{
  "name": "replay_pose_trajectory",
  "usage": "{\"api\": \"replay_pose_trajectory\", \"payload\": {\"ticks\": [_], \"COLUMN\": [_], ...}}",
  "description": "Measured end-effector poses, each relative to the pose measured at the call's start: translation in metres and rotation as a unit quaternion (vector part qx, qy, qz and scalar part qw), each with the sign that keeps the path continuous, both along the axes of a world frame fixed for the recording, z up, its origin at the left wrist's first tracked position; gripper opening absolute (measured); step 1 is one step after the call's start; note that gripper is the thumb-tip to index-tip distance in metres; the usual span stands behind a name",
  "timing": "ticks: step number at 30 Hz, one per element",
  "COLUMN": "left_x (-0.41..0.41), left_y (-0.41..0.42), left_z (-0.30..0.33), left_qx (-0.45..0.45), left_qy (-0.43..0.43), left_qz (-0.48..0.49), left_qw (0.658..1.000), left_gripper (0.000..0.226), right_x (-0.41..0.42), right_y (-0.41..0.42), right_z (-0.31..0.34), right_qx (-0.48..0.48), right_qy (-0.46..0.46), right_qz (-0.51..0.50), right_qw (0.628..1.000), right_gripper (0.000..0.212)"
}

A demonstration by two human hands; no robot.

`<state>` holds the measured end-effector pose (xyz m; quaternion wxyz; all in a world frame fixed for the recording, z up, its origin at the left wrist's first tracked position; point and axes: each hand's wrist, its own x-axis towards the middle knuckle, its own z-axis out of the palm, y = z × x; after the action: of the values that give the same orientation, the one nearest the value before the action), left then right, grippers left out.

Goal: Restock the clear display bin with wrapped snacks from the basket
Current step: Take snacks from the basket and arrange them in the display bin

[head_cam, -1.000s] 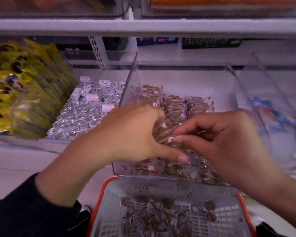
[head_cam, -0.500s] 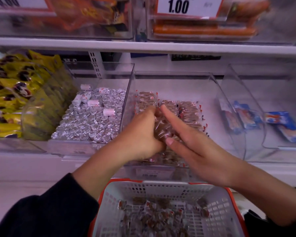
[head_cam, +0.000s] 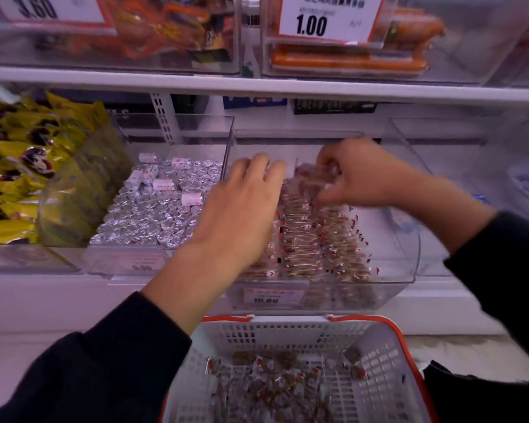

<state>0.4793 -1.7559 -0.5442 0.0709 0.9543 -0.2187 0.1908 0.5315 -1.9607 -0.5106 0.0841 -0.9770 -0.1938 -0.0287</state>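
Nearest to the camera stands the basket [head_cam: 379, 367], white plastic mesh with an orange rim. On its bottom lie many wrapped snacks [head_cam: 275, 383], brown pieces in clear wrappers with small red marks.

Just behind the basket, on the lower shelf, is the clear display bin [head_cam: 409, 257]. Its price label [head_cam: 268, 297] on the front wall reads "10.00"; the smaller writing on it is too blurred to read. Inside the bin, the same brown snacks lie in neat rows [head_cam: 312, 239].

The left hand [head_cam: 242, 215] reaches over the left part of the bin, palm down, fingers loosely spread and slightly bent. It is held flat above the rows and grips nothing that I can see. The right hand [head_cam: 358, 175] is over the back part of the bin, fingers curled together around a small bunch of snacks [head_cam: 310, 178].

To the left is a bin of silver foil pieces [head_cam: 153, 215], and further left are yellow packets [head_cam: 16, 166].

On the upper shelf, one price card [head_cam: 327, 18] reads "1.00", in front of orange sausages [head_cam: 348, 61]. Another card [head_cam: 46, 9] at the left shows "3.60".
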Motion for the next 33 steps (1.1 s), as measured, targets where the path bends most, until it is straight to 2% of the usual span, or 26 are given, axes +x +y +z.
{"api": "replay_pose_trajectory", "payload": {"ticks": [1, 4, 8, 12, 17, 20, 24, 26, 28, 33], "left_x": [0.001, 0.005, 0.006, 0.008, 0.007, 0.007, 0.006, 0.005, 0.005, 0.006], "left_y": [0.005, 0.018, 0.028, 0.028, 0.025, 0.026, 0.027, 0.028, 0.027, 0.028], "left_z": [0.001, 0.0, -0.004, -0.009, -0.008, -0.009, -0.009, -0.009, -0.01, -0.011], "left_qx": [0.06, 0.137, 0.156, 0.186, 0.218, 0.202, 0.181, 0.18, 0.179, 0.163], "left_qy": [-0.032, 0.011, 0.031, 0.012, 0.028, 0.028, 0.028, 0.027, 0.027, 0.021], "left_qz": [0.006, -0.001, -0.021, -0.035, -0.019, -0.024, -0.032, -0.034, -0.033, -0.033], "left_qw": [0.998, 0.991, 0.987, 0.982, 0.975, 0.979, 0.982, 0.983, 0.983, 0.986], "left_gripper": [0.061, 0.046, 0.047, 0.039, 0.034, 0.032, 0.03, 0.03, 0.03, 0.029], "right_x": [0.023, 0.074, 0.099, 0.1, 0.092, 0.088, 0.083, 0.083, 0.085, 0.083], "right_y": [-0.003, -0.002, 0.001, 0.005, 0.012, 0.014, 0.017, 0.019, 0.023, 0.023], "right_z": [0.001, -0.013, -0.045, -0.052, -0.056, -0.055, -0.058, -0.059, -0.058, -0.049], "right_qx": [-0.03, -0.105, -0.088, -0.022, -0.075, -0.116, -0.165, -0.154, -0.117, -0.001], "right_qy": [0.002, 0.061, 0.106, 0.081, -0.003, -0.052, -0.058, -0.047, -0.024, 0.015], "right_qz": [-0.021, -0.072, -0.078, -0.051, -0.02, -0.029, -0.022, -0.025, -0.042, -0.081], "right_qw": [0.999, 0.99, 0.987, 0.995, 0.997, 0.991, 0.984, 0.987, 0.992, 0.997], "right_gripper": [0.034, 0.044, 0.042, 0.044, 0.049, 0.058, 0.047, 0.038, 0.038, 0.06]}}
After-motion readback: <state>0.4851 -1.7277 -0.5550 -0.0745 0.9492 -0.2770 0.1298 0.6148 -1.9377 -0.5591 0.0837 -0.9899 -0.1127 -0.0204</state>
